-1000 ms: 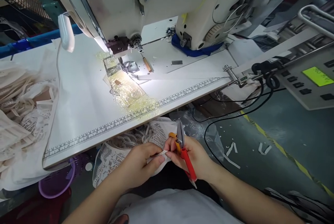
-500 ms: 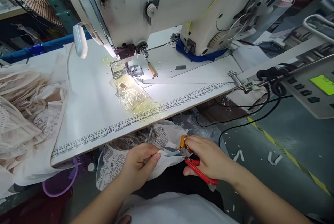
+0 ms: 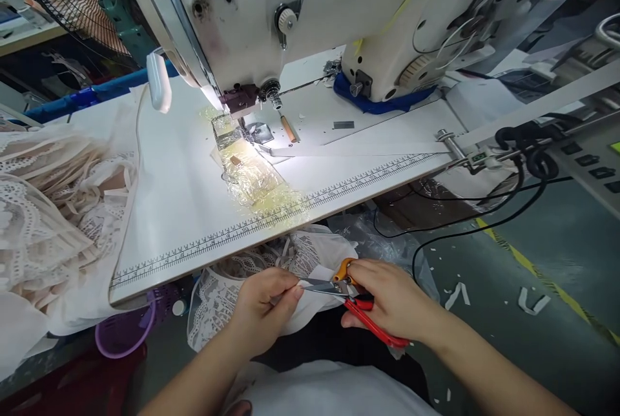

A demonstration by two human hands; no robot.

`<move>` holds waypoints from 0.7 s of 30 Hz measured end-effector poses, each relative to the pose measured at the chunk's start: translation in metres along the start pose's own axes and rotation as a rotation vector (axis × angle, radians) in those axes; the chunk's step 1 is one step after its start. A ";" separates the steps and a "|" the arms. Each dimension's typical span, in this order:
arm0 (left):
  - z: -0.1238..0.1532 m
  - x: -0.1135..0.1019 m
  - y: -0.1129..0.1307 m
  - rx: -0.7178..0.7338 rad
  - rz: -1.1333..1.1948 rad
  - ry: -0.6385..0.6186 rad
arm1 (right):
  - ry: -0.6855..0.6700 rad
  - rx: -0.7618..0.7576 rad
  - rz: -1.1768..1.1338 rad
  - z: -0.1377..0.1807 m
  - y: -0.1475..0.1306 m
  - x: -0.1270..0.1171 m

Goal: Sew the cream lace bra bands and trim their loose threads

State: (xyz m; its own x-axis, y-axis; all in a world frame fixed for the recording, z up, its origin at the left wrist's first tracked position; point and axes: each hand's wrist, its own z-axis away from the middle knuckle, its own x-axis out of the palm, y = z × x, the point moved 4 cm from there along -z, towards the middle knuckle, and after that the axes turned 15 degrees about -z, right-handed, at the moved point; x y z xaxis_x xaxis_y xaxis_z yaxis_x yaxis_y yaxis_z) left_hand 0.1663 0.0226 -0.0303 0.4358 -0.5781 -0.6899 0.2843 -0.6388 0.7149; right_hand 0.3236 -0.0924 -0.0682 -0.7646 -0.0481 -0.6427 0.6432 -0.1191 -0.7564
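My right hand (image 3: 387, 296) is closed round scissors (image 3: 371, 322) with one orange and one red handle. Their blades point left and lie nearly together, the tips close to my left fingertips. Thumb and forefinger of my left hand (image 3: 266, 306) pinch the edge of a white lace garment (image 3: 213, 312), which spreads below the table edge and over my lap. Part of the fabric is hidden behind both hands and the blades, so I cannot make out whether the blades have gone through it.
A sewing machine (image 3: 320, 15) stands on the white table (image 3: 169, 164), with a ruler strip (image 3: 232, 232) along its front edge. Light lace pieces (image 3: 58, 209) are heaped at the left. A purple basket (image 3: 126, 335) sits below. Black cables (image 3: 465, 232) hang at the right; white scraps (image 3: 533, 303) lie on the floor.
The scissor blades, apart half a second ago, have closed near my left fingertips. The surroundings have shifted slightly to the right in view; both hands keep their grips.
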 end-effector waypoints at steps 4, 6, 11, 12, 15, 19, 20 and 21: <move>0.000 0.000 0.001 -0.009 0.007 0.005 | -0.015 0.015 -0.003 -0.002 -0.002 0.000; 0.001 0.000 0.002 -0.014 0.005 0.006 | -0.012 0.023 -0.021 -0.002 -0.002 0.000; 0.001 0.000 0.002 -0.020 0.000 0.017 | 0.032 -0.017 -0.070 0.000 -0.002 0.000; 0.001 0.000 0.002 -0.024 0.001 0.018 | 0.042 -0.033 -0.081 0.000 -0.002 0.001; 0.001 0.000 0.001 -0.036 0.009 0.015 | 0.060 -0.059 -0.132 0.001 0.000 0.003; 0.001 0.000 0.001 -0.038 -0.007 0.014 | 0.119 0.047 -0.197 0.003 0.011 0.003; 0.001 -0.001 0.002 -0.036 -0.013 0.017 | 0.159 0.079 -0.223 0.004 0.014 0.001; 0.000 -0.001 0.002 -0.036 -0.020 0.019 | 0.207 0.096 -0.254 0.004 0.017 -0.002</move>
State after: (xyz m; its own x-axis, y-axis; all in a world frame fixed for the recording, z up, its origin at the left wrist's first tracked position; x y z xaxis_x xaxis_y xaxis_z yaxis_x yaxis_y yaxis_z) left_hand 0.1664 0.0216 -0.0279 0.4454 -0.5555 -0.7022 0.3234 -0.6315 0.7047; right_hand 0.3360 -0.0988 -0.0788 -0.8691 0.1960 -0.4541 0.4192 -0.1952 -0.8866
